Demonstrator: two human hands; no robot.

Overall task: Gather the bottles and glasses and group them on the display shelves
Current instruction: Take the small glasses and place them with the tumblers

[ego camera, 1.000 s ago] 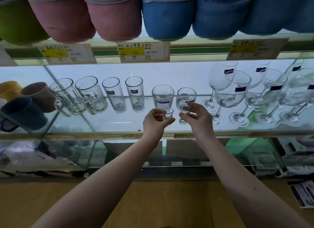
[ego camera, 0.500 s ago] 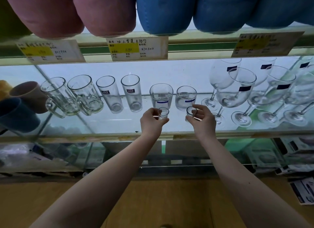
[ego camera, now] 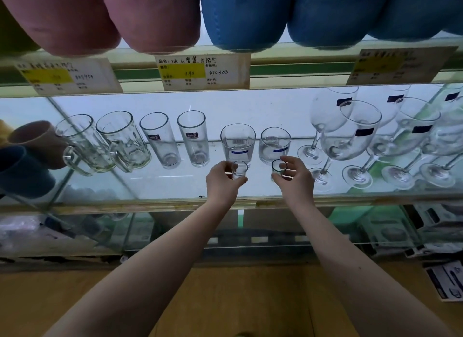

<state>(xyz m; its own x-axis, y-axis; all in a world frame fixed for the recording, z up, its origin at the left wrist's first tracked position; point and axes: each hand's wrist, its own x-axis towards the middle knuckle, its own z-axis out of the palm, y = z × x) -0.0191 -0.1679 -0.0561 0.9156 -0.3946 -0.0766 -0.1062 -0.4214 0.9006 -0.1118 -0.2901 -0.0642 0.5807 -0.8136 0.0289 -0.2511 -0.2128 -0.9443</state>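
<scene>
My left hand (ego camera: 223, 183) grips a small shot glass (ego camera: 239, 169) just above the glass display shelf (ego camera: 155, 186). My right hand (ego camera: 295, 181) pinches a second shot glass (ego camera: 277, 168), fingers curled round its rim. Both small glasses sit in front of two short tumblers (ego camera: 238, 144) (ego camera: 274, 146). Left of those stand two tall straight glasses (ego camera: 160, 141) (ego camera: 194, 138) and two handled mugs (ego camera: 82, 146) (ego camera: 124, 142). Several stemmed wine glasses (ego camera: 350, 136) fill the shelf's right side.
Coloured ceramic mugs (ego camera: 27, 156) lie at the shelf's far left. Pink and blue fabric-covered items (ego camera: 240, 15) hang on the shelf above, with price labels (ego camera: 203, 70) on its edge. Boxed goods (ego camera: 438, 226) sit on the lower shelf. Wooden floor lies below.
Both hands with their shot glasses have moved slightly forward and down toward the shelf, in front of the tumblers. The camera has come closer.
</scene>
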